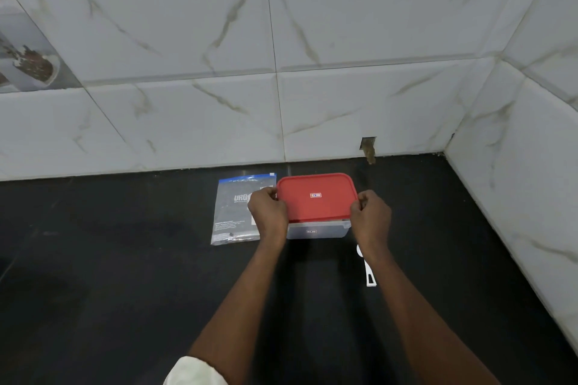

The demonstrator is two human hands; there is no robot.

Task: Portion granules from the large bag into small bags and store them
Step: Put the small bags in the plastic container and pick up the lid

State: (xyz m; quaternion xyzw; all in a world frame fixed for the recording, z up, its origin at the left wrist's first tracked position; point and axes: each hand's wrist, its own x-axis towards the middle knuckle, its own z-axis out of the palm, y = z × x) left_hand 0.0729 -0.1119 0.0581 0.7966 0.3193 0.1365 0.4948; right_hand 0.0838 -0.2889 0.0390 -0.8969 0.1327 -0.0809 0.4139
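Pinching the red lid point(316, 197) edges, left hand point(269, 208) and right hand point(370, 212) both closed on it; uneven pressure could tip the clear box point(317, 231) off the desk point(125, 259).

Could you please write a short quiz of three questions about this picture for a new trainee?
1. True or false: both hands hold the red lid at its side edges.
2. What lies on the black counter just left of the clear box? A) a bag B) a plate C) a towel
3. Fill in: the white scoop lies on the counter partly under the ____ forearm.

Key
1. True: the left hand grips the left edge, the right hand the right edge.
2. A, the printed bag lying flat.
3. right
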